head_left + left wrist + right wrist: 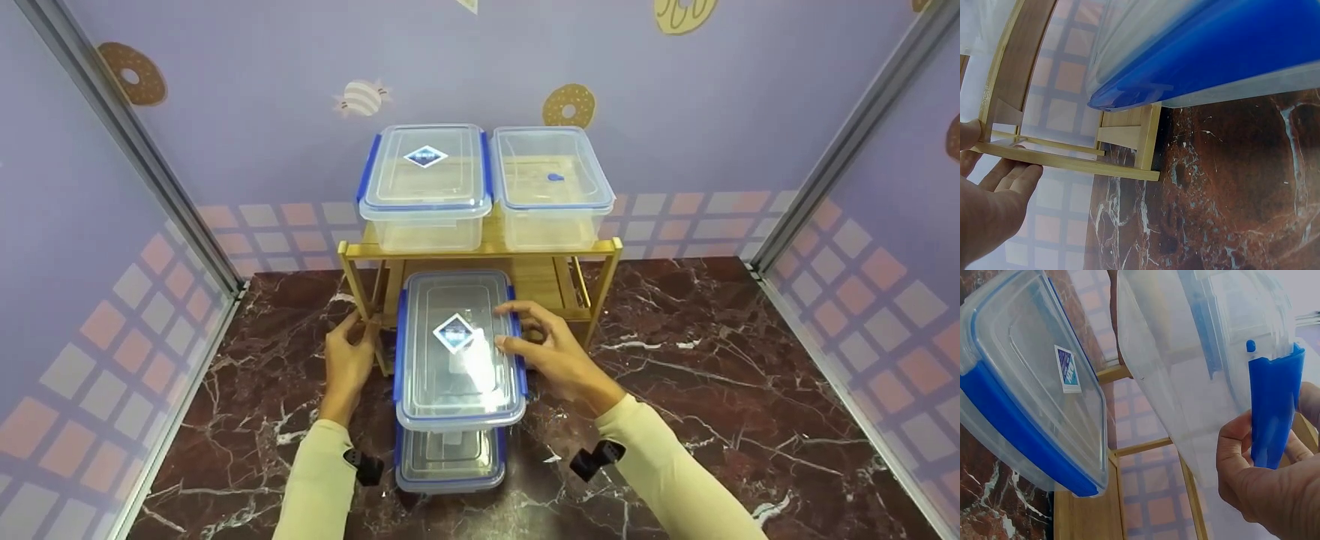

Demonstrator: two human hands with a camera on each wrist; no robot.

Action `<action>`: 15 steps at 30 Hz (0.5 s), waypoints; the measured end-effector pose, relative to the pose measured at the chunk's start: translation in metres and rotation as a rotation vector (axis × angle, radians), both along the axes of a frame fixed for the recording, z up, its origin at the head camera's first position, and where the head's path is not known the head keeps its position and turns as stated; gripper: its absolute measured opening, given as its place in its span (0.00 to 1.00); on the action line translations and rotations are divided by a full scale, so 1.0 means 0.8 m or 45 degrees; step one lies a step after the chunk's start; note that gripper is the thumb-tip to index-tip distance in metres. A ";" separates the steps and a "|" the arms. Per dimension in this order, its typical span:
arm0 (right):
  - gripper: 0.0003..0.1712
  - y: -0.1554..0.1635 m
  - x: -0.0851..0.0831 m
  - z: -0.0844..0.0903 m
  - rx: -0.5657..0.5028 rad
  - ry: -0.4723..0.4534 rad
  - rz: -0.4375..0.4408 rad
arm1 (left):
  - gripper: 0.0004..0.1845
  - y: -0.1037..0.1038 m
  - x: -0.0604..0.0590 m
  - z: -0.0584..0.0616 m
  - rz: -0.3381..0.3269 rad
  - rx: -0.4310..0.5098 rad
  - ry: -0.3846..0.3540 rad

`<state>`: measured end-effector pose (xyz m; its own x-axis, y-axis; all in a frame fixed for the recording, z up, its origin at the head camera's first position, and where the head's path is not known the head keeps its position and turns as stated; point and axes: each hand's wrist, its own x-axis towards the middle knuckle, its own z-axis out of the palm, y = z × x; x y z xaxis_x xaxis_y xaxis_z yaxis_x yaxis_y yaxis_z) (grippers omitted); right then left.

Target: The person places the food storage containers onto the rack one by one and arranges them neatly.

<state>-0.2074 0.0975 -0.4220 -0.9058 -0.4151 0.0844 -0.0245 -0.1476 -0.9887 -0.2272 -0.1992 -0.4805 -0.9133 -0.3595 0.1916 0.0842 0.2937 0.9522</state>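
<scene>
While the right hand (pixel 551 356) pinches the blue side clip (pixel 1271 410) of the raised container (pixel 457 349), its grip closed on it, the left hand (pixel 349 360) steadies the bamboo rack (pixel 480 251) leg. Another container (pixel 450 461) lies beneath on the worktop (pixel 712 390); both sides offer open room.

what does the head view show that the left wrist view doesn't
Only the head view: two clear plastic boxes with blue clips atop the bamboo rack, a smaller lidded box on the table, and the right hand gripping the raised box.

Only the left wrist view: the rack's lower rails close up.

Both: left hand at the rack's leg, dark red marble table.
</scene>
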 end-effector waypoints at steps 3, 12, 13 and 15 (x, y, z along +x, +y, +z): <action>0.26 -0.003 -0.004 0.003 0.053 0.037 -0.036 | 0.17 0.001 0.000 0.000 0.003 0.002 0.011; 0.25 -0.003 -0.011 0.007 0.175 0.139 -0.034 | 0.18 0.001 0.004 0.005 -0.053 0.052 0.008; 0.25 -0.003 -0.011 0.008 0.178 0.146 -0.032 | 0.18 -0.001 0.001 0.000 -0.044 0.049 0.011; 0.25 -0.004 -0.012 0.009 0.188 0.152 -0.024 | 0.17 -0.001 0.000 -0.001 -0.030 0.037 0.018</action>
<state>-0.2168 0.0943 -0.4148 -0.9007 -0.4141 0.1311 -0.1443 0.0005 -0.9895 -0.2270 -0.1998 -0.4812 -0.9189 -0.3433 0.1944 0.1045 0.2635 0.9590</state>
